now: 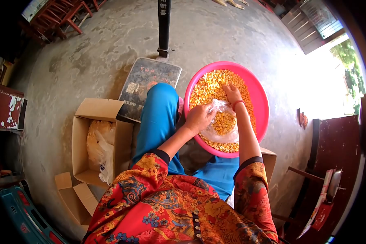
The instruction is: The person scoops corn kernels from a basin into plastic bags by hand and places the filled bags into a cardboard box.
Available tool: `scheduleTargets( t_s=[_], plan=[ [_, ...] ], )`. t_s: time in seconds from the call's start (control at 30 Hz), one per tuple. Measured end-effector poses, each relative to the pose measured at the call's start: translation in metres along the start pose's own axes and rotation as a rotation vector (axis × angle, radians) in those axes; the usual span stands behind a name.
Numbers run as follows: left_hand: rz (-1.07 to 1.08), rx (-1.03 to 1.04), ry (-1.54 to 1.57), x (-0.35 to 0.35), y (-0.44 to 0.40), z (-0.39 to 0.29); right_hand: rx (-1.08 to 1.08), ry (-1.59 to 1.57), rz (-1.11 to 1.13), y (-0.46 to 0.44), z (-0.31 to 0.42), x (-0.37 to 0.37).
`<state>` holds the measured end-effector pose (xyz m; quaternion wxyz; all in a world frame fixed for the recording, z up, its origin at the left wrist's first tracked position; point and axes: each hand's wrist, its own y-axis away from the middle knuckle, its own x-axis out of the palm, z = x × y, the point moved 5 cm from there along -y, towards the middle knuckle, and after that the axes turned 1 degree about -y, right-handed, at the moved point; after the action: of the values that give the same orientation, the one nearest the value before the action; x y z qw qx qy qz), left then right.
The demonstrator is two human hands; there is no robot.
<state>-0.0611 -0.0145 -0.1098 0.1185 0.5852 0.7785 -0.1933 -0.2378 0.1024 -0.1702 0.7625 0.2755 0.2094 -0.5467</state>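
Note:
A pink basin (261, 97) full of yellow corn kernels (209, 86) sits over my knees. Inside it lies a clear plastic bag (225, 124) partly filled with kernels, its mouth turned up toward my hands. My left hand (199, 118) pinches the bag's edge at its upper left. My right hand (232, 94), with a red band at the wrist, reaches into the loose kernels just above the bag. Its fingertips are partly sunk in the corn, and whether they hold kernels is hard to see.
Left of my legs stands an open cardboard box (80, 150) holding plastic bags, with another box (74, 199) below it. A platform scale (140, 79) with a black post (164, 24) is ahead. Dark red furniture (337, 142) stands at right, a teal case (22, 215) at lower left.

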Motion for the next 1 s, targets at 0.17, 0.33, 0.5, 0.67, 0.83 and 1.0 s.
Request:
scheduleTargets(
  t_s=[0.17,0.33,0.5,0.67,0.83,1.0],
  plan=[
    [0.019,-0.015,-0.001,-0.001,0.0,-0.001,0.324,-1.075,0.228,0.014,-0.011,-0.022],
    [0.005,-0.02,-0.018,-0.002,0.0,-0.002,0.278,-1.32,0.206,0.023,-0.01,-0.043],
    [-0.056,-0.07,0.112,-0.002,-0.004,0.0,0.159,-1.422,0.24,0.052,0.008,-0.057],
    [-0.096,-0.075,0.121,-0.001,-0.007,0.007,0.057,-1.407,0.334,0.099,0.034,-0.048],
    [-0.08,-0.092,0.07,-0.001,-0.007,0.006,-0.106,-1.114,0.278,0.124,0.044,-0.036],
    [-0.069,-0.068,0.094,-0.003,-0.006,0.001,-0.11,-0.768,0.166,0.133,0.045,-0.041]
  ],
)
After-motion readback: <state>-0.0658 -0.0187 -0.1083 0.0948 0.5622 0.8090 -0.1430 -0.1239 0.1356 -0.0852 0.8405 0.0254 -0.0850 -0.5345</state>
